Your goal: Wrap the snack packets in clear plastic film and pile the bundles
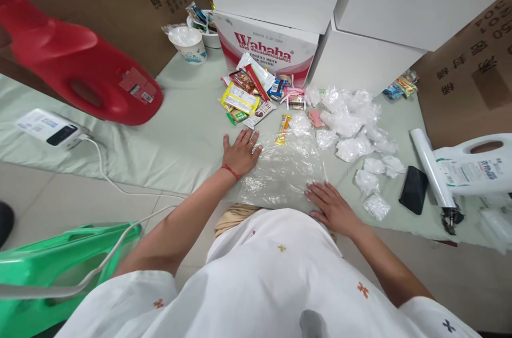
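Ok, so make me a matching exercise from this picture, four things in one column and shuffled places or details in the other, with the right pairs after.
Things:
1. Left hand
2. Right hand
3. Clear plastic
4. Black phone

Places or details:
A. Spread on the cloth-covered table, between the two hands
B. Beside the long white roll
C. Has a red cord around its wrist
D. At the plastic's right edge, wrist bare

Right pairs: 1-C, 2-D, 3-A, 4-B

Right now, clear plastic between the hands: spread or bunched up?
Spread. The clear plastic lies broad and flat, though wrinkled, with the left hand and right hand at opposite sides. Layers: cannot tell.
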Action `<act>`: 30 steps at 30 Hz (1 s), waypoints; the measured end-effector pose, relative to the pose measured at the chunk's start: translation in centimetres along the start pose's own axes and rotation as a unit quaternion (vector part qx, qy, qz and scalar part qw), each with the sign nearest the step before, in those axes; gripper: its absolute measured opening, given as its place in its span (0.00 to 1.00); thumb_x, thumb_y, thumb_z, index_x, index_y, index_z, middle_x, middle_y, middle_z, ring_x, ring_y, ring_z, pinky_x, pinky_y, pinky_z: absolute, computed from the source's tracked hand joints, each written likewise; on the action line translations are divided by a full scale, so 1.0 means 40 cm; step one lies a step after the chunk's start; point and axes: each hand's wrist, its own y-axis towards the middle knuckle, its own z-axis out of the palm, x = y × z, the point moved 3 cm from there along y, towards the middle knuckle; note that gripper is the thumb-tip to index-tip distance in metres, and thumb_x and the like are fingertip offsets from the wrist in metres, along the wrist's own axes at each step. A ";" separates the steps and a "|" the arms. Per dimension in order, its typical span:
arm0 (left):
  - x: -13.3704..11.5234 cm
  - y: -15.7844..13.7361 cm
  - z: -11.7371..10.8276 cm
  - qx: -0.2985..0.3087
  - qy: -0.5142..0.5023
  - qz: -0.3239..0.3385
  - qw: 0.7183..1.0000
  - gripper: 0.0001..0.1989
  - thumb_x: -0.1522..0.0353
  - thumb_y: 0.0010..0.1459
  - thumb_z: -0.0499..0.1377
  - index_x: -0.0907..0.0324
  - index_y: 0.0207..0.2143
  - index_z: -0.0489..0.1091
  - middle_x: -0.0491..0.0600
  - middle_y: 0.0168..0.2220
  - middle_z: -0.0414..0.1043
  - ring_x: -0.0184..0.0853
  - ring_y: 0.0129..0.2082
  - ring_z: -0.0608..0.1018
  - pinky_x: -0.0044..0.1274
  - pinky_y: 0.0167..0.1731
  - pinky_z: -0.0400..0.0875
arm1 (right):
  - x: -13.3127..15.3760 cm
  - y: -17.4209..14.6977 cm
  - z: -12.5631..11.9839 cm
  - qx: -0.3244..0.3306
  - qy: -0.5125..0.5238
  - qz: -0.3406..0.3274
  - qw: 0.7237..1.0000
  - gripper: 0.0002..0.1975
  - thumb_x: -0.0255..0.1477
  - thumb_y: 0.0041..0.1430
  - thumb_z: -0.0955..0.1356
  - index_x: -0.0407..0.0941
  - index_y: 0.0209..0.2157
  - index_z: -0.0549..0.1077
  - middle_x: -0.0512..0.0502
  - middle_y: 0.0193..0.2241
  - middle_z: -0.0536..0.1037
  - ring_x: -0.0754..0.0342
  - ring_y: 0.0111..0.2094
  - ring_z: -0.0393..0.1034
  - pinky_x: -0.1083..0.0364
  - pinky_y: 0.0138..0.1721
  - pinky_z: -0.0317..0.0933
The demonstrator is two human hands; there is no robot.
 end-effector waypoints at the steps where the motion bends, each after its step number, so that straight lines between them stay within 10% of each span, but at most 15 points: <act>1: -0.001 0.000 0.000 0.001 0.001 -0.001 1.000 0.31 0.54 0.72 0.39 0.51 0.74 0.51 0.52 0.75 0.49 0.47 0.75 0.53 0.57 0.68 0.33 | -0.004 -0.048 0.011 0.014 -0.012 0.010 1.000 0.29 0.36 0.72 0.64 0.52 0.72 0.58 0.43 0.69 0.65 0.44 0.70 0.57 0.37 0.70 0.51; 6: 0.005 0.005 -0.005 0.008 -0.006 0.001 1.000 0.31 0.53 0.72 0.39 0.50 0.73 0.52 0.52 0.75 0.49 0.47 0.74 0.53 0.58 0.68 0.36 | -0.074 -0.177 -0.050 -0.028 0.023 0.101 0.994 0.23 0.37 0.72 0.64 0.53 0.65 0.69 0.42 0.65 0.70 0.42 0.66 0.65 0.37 0.64 0.61; 12: -0.020 -0.046 -0.101 -0.125 -0.022 -0.061 0.990 0.29 0.56 0.71 0.44 0.55 0.70 0.59 0.55 0.73 0.54 0.48 0.76 0.46 0.51 0.71 0.38 | -0.029 0.037 -0.111 -0.142 0.134 0.179 0.964 0.18 0.37 0.73 0.60 0.54 0.53 0.79 0.43 0.51 0.81 0.44 0.54 0.74 0.39 0.57 0.68; 15: -0.079 -0.104 -0.130 -0.124 -0.016 0.063 0.990 0.26 0.61 0.71 0.47 0.53 0.68 0.61 0.55 0.70 0.60 0.47 0.75 0.53 0.50 0.72 0.35 | 0.004 0.193 -0.069 -0.132 0.111 0.150 0.974 0.22 0.35 0.72 0.59 0.50 0.62 0.72 0.41 0.62 0.73 0.43 0.63 0.66 0.38 0.64 0.61; 19: -0.091 -0.199 -0.088 0.036 -0.017 0.278 0.960 0.25 0.65 0.66 0.52 0.47 0.65 0.66 0.52 0.67 0.68 0.47 0.70 0.64 0.54 0.71 0.33 | -0.011 0.269 0.009 -0.079 0.055 0.100 0.990 0.27 0.33 0.71 0.62 0.46 0.69 0.64 0.39 0.71 0.59 0.40 0.72 0.51 0.35 0.70 0.50; 25: 0.045 -0.293 -0.059 0.056 -0.138 0.207 0.967 0.17 0.65 0.65 0.49 0.53 0.37 0.79 0.50 0.63 0.72 0.43 0.70 0.64 0.45 0.70 0.52 | -0.100 0.196 0.000 -0.087 0.089 0.150 0.981 0.21 0.37 0.72 0.61 0.44 0.59 0.74 0.34 0.63 0.71 0.40 0.63 0.65 0.40 0.62 0.63; 30: 0.031 -0.234 -0.098 -0.072 -0.166 0.060 0.982 0.29 0.64 0.71 0.45 0.55 0.18 0.71 0.49 0.48 0.83 0.43 0.61 0.72 0.41 0.61 0.66 | -0.141 0.367 -0.128 -0.065 0.027 0.152 0.986 0.20 0.30 0.74 0.57 0.46 0.53 0.77 0.39 0.51 0.79 0.44 0.52 0.71 0.47 0.52 0.65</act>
